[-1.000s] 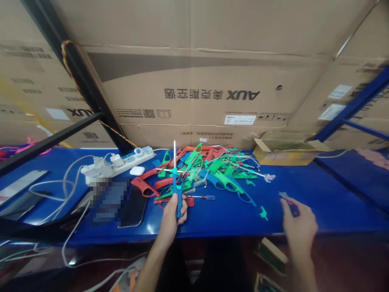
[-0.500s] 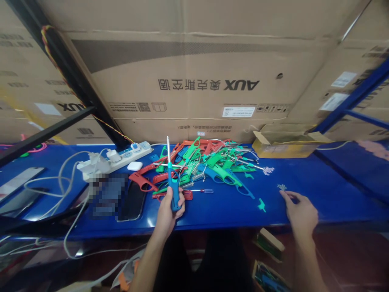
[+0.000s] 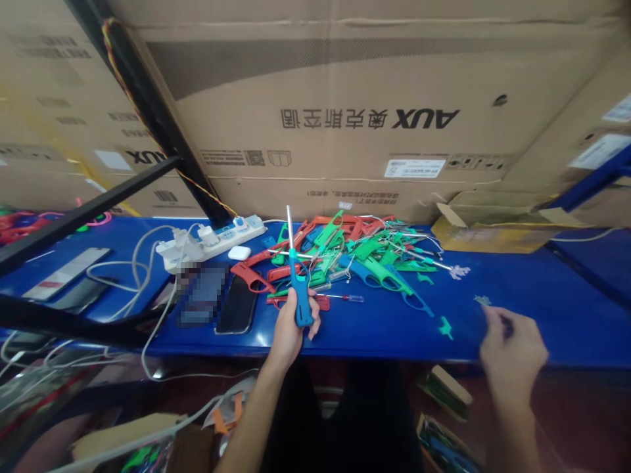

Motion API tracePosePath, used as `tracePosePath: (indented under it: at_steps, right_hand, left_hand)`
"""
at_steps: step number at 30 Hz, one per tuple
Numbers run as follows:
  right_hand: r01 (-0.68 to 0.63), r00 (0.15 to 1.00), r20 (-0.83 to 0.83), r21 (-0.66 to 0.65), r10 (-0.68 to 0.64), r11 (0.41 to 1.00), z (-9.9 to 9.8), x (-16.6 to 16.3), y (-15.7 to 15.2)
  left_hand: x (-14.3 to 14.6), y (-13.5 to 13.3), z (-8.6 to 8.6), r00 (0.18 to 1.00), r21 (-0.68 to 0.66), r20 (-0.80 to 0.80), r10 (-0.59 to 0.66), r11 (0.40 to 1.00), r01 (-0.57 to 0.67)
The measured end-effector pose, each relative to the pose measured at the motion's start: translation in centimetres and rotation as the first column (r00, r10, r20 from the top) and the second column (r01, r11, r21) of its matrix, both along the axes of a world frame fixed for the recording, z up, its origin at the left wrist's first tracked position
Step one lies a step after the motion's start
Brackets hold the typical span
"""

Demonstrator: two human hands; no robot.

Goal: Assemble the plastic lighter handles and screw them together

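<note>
My left hand (image 3: 290,326) is wrapped round a blue stick lighter (image 3: 302,303), its metal tube pointing up and away from me. A loose wire loops beside the lighter's trigger opening. To the right, my right hand (image 3: 515,345) has thumb and forefinger together beside a small heap of tiny pale metal parts (image 3: 482,300); whatever is between the fingertips is too small to make out. Between the hands lies a green trigger piece (image 3: 445,327). Behind my left hand spreads a pile of red, green and blue lighter shells (image 3: 365,248), with a screwdriver (image 3: 352,298) in front.
A power strip (image 3: 217,242) with plugs and white cables, a white earphone case (image 3: 239,253) and a black phone (image 3: 236,303) lie at left. An opened carton (image 3: 497,236) stands at the back right near a cluster of pale pink bits (image 3: 459,271). Large cardboard boxes rise behind.
The whole view has shifted, so the table and both hands appear farther right. My left hand still holds the lighter; my right hand stays by the tiny parts, its fingers slightly more curled.
</note>
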State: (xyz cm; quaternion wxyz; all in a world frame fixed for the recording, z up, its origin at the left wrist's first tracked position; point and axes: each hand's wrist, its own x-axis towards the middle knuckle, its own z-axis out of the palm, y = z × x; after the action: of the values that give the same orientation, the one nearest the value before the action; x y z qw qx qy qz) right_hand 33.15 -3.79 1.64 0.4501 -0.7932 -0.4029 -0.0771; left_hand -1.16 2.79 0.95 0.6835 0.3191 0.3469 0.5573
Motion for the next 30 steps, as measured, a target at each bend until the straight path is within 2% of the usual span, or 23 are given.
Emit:
tracePosePath:
  at_steps: [2,3,4,6,8,9,11,13,16,30]
  right_hand:
    - [-0.200,0.978,-0.040,0.063,0.203,0.978,0.6,-5.0,0.0]
    - [-0.329,0.940,-0.062,0.076,0.334,0.941,0.6,-7.9,0.0]
    - [-0.468,0.877,-0.086,0.077,0.474,0.880,0.5,-10.8,0.2]
    - [-0.694,0.703,-0.132,0.084,0.699,0.715,-0.2,-16.2,0.8]
    - [-0.816,0.547,-0.172,0.111,0.820,0.567,-0.9,-20.1,1.8]
    - [-0.847,0.490,-0.192,0.129,0.850,0.517,-1.1,-21.3,2.3]
    - [-0.874,0.418,-0.229,0.162,0.879,0.457,-1.5,-22.4,3.3]
    - [-0.881,0.382,-0.265,0.185,0.885,0.435,-1.7,-22.5,3.9]
    - [-0.878,0.365,-0.305,0.200,0.880,0.434,-1.9,-22.1,4.1]
    - [-0.861,0.378,-0.331,0.217,0.864,0.460,-2.3,-22.0,4.2]
  left_hand:
    - [0.1,0.1,-0.1,1.000,0.008,0.000,0.029,1.000,-0.029]
    - [0.2,0.1,-0.2,0.999,0.009,0.004,0.045,0.999,-0.045]
    - [0.2,0.2,-0.2,0.998,0.009,0.007,0.058,0.998,-0.058]
    - [0.3,0.3,-0.4,0.997,0.003,0.015,0.072,0.997,-0.072]
    - [0.3,0.4,-0.6,0.996,-0.007,0.018,0.085,0.996,-0.085]
    - [0.3,0.4,-0.6,0.995,-0.013,0.019,0.096,0.995,-0.096]
    - [0.4,0.5,-0.8,0.992,-0.021,0.020,0.127,0.992,-0.127]
    - [0.4,0.5,-0.8,0.988,-0.024,0.021,0.154,0.988,-0.153]
    - [0.4,0.4,-0.8,0.986,-0.019,0.024,0.162,0.987,-0.162]
    - [0.5,0.7,-2.8,0.995,0.029,0.000,0.103,0.994,-0.103]
